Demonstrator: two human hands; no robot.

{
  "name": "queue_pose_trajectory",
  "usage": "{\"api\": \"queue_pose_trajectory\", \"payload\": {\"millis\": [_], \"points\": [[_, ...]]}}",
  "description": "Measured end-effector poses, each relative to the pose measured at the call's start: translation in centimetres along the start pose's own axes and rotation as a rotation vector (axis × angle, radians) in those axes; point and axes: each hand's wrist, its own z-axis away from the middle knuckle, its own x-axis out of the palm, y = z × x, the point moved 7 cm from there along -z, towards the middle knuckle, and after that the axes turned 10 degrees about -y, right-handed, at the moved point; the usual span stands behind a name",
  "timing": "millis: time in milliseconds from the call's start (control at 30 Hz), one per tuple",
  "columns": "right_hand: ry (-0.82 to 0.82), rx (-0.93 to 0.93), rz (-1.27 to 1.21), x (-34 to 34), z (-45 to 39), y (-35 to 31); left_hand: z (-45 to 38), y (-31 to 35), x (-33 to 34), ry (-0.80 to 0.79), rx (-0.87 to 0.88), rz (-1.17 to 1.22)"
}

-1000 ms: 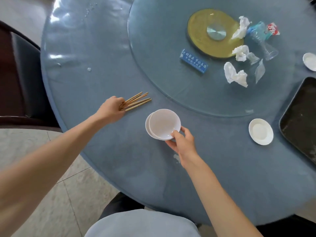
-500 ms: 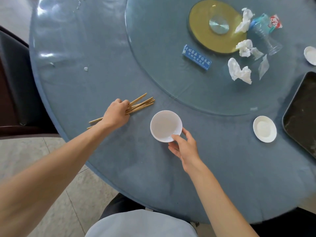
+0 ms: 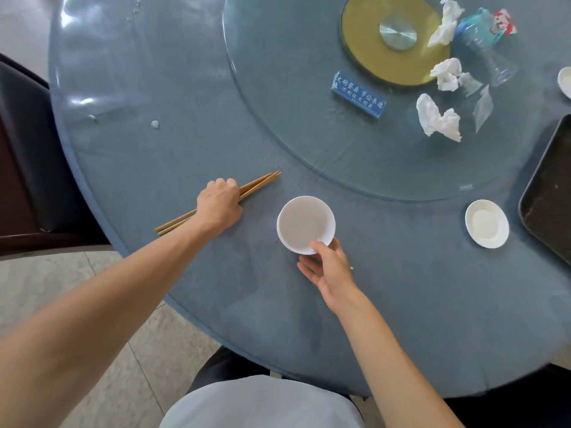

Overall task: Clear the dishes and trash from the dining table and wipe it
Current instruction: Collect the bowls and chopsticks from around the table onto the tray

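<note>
My left hand grips a bundle of wooden chopsticks lying on the round blue table, with their ends sticking out on both sides of my fist. My right hand pinches the near rim of a white bowl that appears stacked on another, thumb on the rim and fingers below. A small white saucer lies to the right. Crumpled tissues, a clear glass lying on its side and a red wrapper lie on the glass turntable.
A dark tray sits at the right edge, with another white dish beyond it. A blue sign block stands on the turntable. White spots mark the table at left. A dark chair stands left of the table.
My left hand has closed round the chopsticks and gathered them into a tighter bundle. The bowl, tilted a second ago, now sits level with my right hand still on its rim.
</note>
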Motion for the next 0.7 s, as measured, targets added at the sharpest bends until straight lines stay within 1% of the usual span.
{"api": "queue_pose_trajectory", "payload": {"millis": [167, 367, 500, 567, 700], "points": [[-0.042, -0.04, -0.132, 0.3, -0.4, 0.4, 0.4, -0.1, 0.7, 0.0, -0.008, 0.029], [-0.024, -0.08, -0.194, 0.5, -0.6, 0.5, 1.1, -0.9, 1.2, -0.014, 0.0, 0.081], [-0.026, -0.085, -0.228, 0.5, 0.2, 0.8, 2.3, -1.5, 1.7, -0.096, 0.021, 0.123], [-0.029, -0.084, -0.235, 0.1, 0.8, 1.2, 3.1, -1.6, 1.7, -0.137, 0.006, 0.217], [-0.045, -0.087, -0.254, -1.2, 2.7, 2.3, 5.3, -1.0, 2.1, -0.234, 0.029, 0.521]]}}
